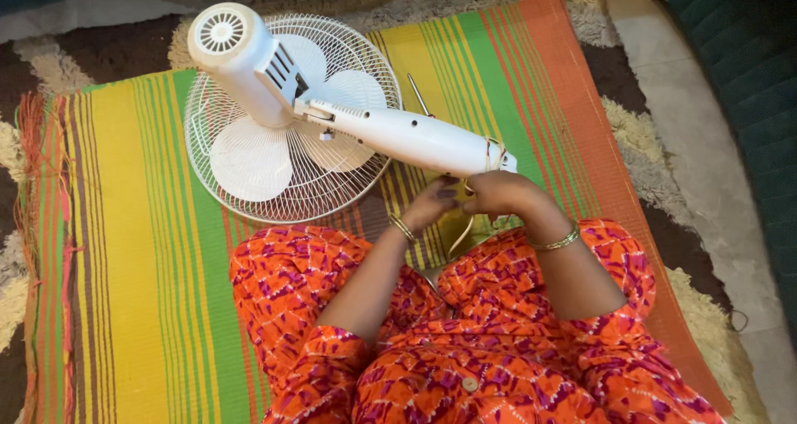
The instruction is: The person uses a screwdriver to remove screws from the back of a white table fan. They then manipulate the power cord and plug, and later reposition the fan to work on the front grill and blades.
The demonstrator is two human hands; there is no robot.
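Note:
A white fan point(274, 108) lies face down on a striped mat point(133, 249), its round wire guard point(249, 200) flat on the mat and its white neck point(407, 133) pointing toward me. My left hand point(432, 201) and my right hand point(496, 193) meet just under the open end of the neck point(498, 160), fingers pinched on thin wires that come out of it. A pale cord point(462, 235) loops down from my hands toward my lap. Both wrists wear bangles.
A thin metal rod point(418, 94) lies on the mat beside the guard. A shaggy brown and cream rug point(75, 50) lies under the mat. A pale floor strip point(706, 166) and a dark green surface point(747, 50) run along the right.

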